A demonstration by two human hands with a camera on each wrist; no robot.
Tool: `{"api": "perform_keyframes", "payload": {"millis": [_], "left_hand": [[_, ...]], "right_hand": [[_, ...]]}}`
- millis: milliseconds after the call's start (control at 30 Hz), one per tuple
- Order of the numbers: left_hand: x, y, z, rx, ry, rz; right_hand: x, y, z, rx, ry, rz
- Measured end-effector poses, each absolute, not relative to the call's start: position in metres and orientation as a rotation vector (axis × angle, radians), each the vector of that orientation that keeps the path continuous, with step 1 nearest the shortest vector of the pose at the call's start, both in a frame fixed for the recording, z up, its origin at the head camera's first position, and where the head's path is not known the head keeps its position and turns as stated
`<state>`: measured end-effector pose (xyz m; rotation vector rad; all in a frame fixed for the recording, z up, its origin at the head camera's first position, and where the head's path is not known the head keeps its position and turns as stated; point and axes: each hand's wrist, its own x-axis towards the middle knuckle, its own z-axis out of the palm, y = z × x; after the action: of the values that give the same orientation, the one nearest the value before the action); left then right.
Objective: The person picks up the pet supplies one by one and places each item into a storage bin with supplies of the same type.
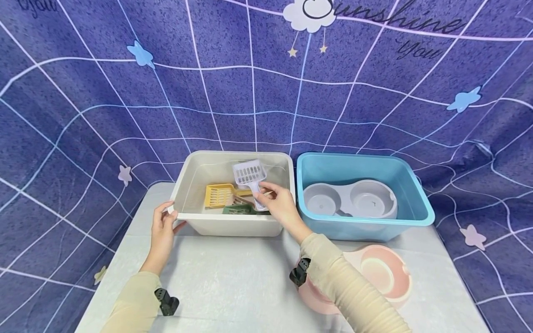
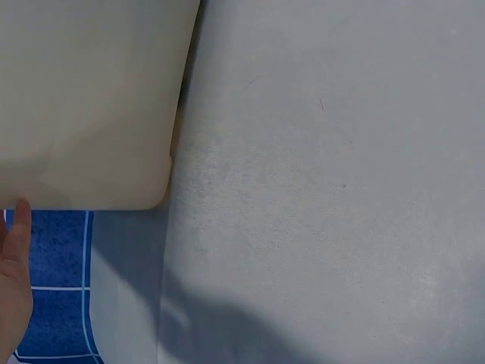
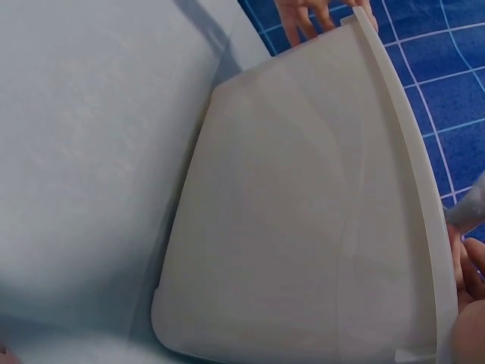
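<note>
My right hand (image 1: 281, 206) pinches the handle of a pale lavender litter scoop (image 1: 250, 172), its slotted head raised over the inside of a beige litter box (image 1: 239, 226). Inside that box lie a yellow litter scoop (image 1: 218, 196) and a green one (image 1: 239, 209), partly overlapped by brownish pieces. At the box's front left corner, my left hand (image 1: 162, 231) grips the rim, with fingers against the outer wall. From the right wrist, the box wall (image 3: 288, 212) fills the view and hides most of the scoop.
A blue litter box (image 1: 358, 228) stands to the right, holding a grey double pet bowl (image 1: 345, 194). A pink double bowl (image 1: 395, 277) lies on the table (image 1: 225, 282) in front, partly beneath my right forearm. Behind hangs a blue patterned curtain (image 1: 225, 101).
</note>
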<state>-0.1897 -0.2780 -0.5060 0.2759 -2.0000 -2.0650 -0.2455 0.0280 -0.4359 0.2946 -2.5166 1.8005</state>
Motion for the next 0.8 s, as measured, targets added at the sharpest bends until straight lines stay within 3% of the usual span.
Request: {"api": "perform_keyframes", "payload": {"millis": [800], "left_hand": [[-0.1885, -0.2760, -0.5064, 0.305, -2.020, -2.038]], "right_hand": [[-0.2408, 0.0361, -0.4375, 0.336, -2.324, 2.038]]}}
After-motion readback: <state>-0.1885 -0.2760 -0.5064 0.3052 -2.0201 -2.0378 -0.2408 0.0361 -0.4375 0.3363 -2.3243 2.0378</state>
